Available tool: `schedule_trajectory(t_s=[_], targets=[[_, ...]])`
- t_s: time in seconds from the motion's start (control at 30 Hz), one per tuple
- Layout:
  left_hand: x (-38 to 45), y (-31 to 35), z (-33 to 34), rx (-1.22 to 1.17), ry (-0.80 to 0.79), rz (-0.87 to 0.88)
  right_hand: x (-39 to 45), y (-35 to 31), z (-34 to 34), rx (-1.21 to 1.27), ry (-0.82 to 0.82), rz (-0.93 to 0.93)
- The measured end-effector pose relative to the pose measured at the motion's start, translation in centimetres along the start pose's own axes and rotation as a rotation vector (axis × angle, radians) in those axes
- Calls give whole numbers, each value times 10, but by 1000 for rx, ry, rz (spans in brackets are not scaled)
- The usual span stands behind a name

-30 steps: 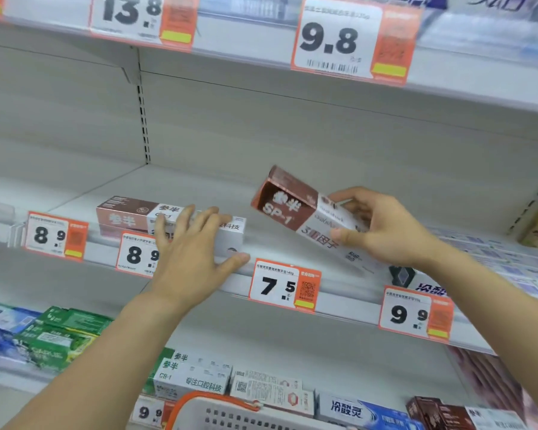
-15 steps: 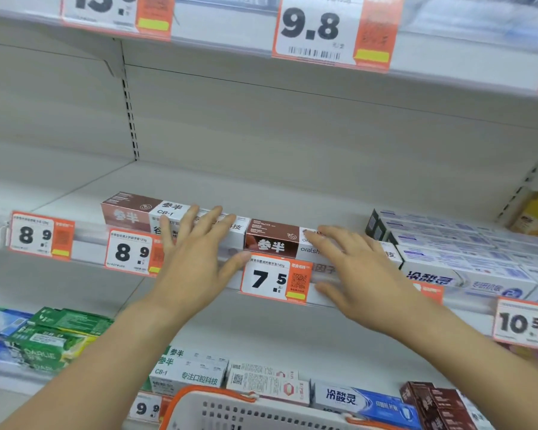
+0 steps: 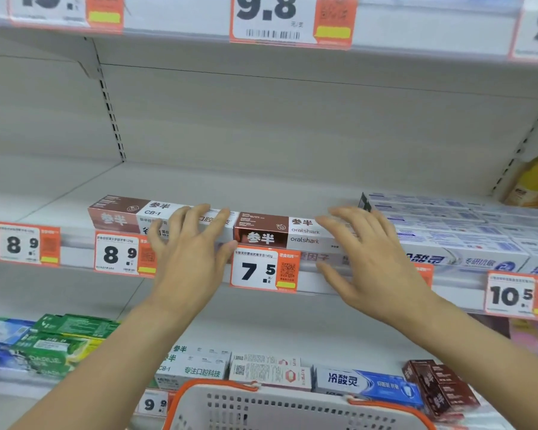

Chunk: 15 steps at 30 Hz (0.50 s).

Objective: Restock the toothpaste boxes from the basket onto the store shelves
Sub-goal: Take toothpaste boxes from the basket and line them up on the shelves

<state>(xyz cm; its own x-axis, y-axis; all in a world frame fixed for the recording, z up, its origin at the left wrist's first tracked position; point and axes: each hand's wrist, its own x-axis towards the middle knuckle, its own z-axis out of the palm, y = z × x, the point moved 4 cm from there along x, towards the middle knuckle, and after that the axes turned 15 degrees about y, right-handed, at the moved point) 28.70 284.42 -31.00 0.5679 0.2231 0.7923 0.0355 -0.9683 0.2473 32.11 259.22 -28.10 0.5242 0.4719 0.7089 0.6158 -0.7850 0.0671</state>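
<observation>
A dark-brown-and-white toothpaste box (image 3: 269, 232) lies lengthwise at the front edge of the middle shelf (image 3: 180, 184), above the 7.5 price tag (image 3: 263, 270). To its left lies a lighter brown-and-white CB-1 box (image 3: 121, 214). My left hand (image 3: 188, 254) rests with spread, straight fingers on the CB-1 box's right end. My right hand (image 3: 371, 259) lies with spread fingers over the right end of the dark-brown box. Neither hand grips anything. The white basket with an orange rim (image 3: 292, 408) is at the bottom, its contents hidden.
Blue-and-white toothpaste boxes (image 3: 457, 234) fill the shelf to the right. The shelf behind the two brown boxes is bare up to the back wall. Lower shelf holds green boxes (image 3: 56, 342), white boxes (image 3: 199, 364), a blue box (image 3: 370, 383) and dark-red boxes (image 3: 438, 386). Price tags line the upper rail (image 3: 292, 20).
A second ago my right hand held the dark-brown box tilted in the air; it now lies on the shelf and my right hand has let go. My left hand stays on the CB-1 box.
</observation>
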Motion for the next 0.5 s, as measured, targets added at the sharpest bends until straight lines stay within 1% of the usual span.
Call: schedule_trajectory(t_s=[0.07, 0.1, 0.17, 0.23, 0.3, 0.43, 0.5], targets=[[1, 0, 0, 2, 28, 7, 3, 12, -8, -71, 19, 90], [1, -1, 0, -3, 41, 2, 4, 20, -11, -123, -3, 139], [3, -2, 0, -12, 51, -12, 2, 35, -12, -223, -107, 250], [4, -2, 0, -6, 52, -11, -5, 45, -8, -294, -222, 313], [5, -3, 0, 0, 52, -5, -12, 48, -2, -328, -270, 310], [6, -3, 2, 8, 52, -8, -17, 50, 5, -339, -280, 308], [5, -3, 3, 13, 60, -17, -16, 49, 2, -303, -246, 303]])
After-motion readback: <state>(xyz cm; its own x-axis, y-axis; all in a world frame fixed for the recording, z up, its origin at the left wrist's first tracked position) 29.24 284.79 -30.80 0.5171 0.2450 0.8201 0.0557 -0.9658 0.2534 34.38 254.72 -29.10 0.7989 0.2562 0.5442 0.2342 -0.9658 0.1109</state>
